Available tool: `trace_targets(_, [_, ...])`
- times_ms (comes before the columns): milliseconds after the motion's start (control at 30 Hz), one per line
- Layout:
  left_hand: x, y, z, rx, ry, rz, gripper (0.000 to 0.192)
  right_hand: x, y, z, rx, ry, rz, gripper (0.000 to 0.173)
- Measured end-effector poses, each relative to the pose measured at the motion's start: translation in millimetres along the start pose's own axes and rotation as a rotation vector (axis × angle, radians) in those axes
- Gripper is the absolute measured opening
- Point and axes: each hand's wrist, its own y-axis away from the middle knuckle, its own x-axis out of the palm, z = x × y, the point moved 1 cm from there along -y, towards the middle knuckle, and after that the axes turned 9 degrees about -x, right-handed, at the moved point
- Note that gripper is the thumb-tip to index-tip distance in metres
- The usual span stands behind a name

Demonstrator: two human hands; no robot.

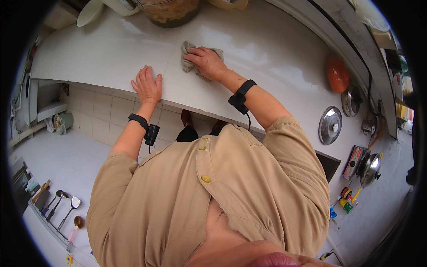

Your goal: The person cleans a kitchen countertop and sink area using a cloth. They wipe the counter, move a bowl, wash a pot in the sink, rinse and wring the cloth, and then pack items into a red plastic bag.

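Note:
Under my right hand a crumpled grey-beige cloth is pressed against the white countertop. My fingers are bent over it, and its edges stick out on both sides. My left hand rests palm down at the counter's front edge, fingers somewhat spread, with nothing held. A seam in the counter runs between the two hands. Each wrist wears a black strap with a small device and a cable.
Along the back stand a wire-bound basket and a pale green bowl. To the right are an orange plastic bowl, a metal lid, a portable gas stove and a lidded pan. Utensils, including a spatula, hang at lower left.

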Motion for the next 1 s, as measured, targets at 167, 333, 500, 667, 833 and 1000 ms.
trace_targets(167, [3.1, -0.7, 0.7, 0.019, 0.02, -0.012, 0.055, -80.1, 97.3, -29.7, 0.224, -0.051, -0.389, 0.045])
trace_targets(333, [4.9, -1.0, 2.7, 0.027, 0.038, 0.029, 0.058, -128.6, 189.3, -77.1, 0.708, 0.52, -0.364, 0.055])
trace_targets(500, [6.1, -3.8, 4.7, 0.007, 0.048, 0.079, 0.06, -42.4, 112.9, -50.7, 0.495, 0.511, -0.25, 0.077])
trace_targets(667, [5.6, -2.5, 5.9, 0.036, 0.097, 0.037, 0.06, 16.0, 0.1, 7.3, 0.392, 0.35, -0.195, 0.065])
trace_targets(833, [5.8, -2.1, 5.5, 0.035, 0.074, 0.073, 0.061, 47.0, -31.6, 51.7, 0.246, 0.084, -0.179, 0.053])
trace_targets(1000, [5.6, -2.7, 7.8, 0.054, 0.112, 0.091, 0.064, -14.9, 68.5, 61.6, 0.395, 0.112, -0.486, 0.043])
